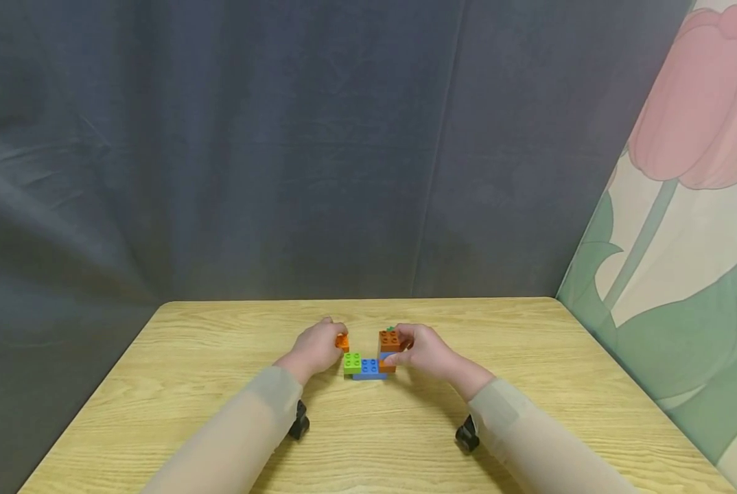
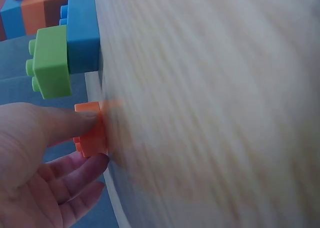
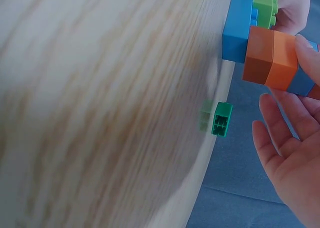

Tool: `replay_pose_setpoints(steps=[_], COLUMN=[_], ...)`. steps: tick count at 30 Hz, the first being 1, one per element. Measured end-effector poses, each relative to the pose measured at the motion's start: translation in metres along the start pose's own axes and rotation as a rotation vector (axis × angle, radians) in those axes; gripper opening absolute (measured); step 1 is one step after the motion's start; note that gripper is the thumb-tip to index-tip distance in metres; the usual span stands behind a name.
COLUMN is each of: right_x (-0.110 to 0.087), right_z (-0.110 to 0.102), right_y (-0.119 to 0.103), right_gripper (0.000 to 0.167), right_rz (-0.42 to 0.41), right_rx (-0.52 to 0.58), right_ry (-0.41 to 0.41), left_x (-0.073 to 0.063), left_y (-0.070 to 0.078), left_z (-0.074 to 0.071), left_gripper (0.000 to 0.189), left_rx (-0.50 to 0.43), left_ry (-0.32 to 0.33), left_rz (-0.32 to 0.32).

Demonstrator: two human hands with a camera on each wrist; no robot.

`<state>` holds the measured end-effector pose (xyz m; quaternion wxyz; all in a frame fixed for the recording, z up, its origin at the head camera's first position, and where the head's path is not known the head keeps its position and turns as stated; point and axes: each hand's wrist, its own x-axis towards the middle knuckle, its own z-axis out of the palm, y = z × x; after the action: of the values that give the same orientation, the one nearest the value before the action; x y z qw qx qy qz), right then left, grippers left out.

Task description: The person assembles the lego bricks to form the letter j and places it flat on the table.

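My left hand point(image 1: 318, 347) pinches a small orange brick point(image 2: 93, 140) between thumb and fingers, low against the tabletop. Just beside it, apart from that brick, a lime green brick point(image 1: 353, 363) is set on the left end of a long blue brick point(image 1: 369, 376). On the blue brick's right end rises a tower point(image 1: 390, 341) of brown, orange and blue bricks. My right hand point(image 1: 428, 353) holds this tower, its thumb on the near side and the fingers behind. In the right wrist view, the other fingers spread loosely below the tower.
A dark green brick point(image 3: 222, 119) lies on its side on the table, behind the tower near my right fingers. The wooden table point(image 1: 368, 446) ends at a dark curtain point(image 1: 319, 151). A tulip-patterned wall point(image 1: 702, 274) borders the right.
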<state>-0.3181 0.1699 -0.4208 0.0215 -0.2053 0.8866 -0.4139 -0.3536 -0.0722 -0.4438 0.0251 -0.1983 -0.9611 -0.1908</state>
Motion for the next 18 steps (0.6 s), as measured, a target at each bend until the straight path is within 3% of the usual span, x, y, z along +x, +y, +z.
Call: replay_pose_setpoints(steps=[9,18], right_x=[0.000,-0.001], right_z=[-0.001,-0.001], right_y=[-0.003,-0.003], right_gripper=[0.024,0.024], right_rz=[0.012,0.004], right_rx=[0.005,0.000], right_ry=[0.001,-0.003], left_x=[0.001,-0.004], left_y=[0.016,0.052], left_z=[-0.017,-0.037], left_gripper=[0.042,0.044], left_rx=[-0.019,-0.047], left_ry=[0.040,0.148], left_rz=[0.016,0.124])
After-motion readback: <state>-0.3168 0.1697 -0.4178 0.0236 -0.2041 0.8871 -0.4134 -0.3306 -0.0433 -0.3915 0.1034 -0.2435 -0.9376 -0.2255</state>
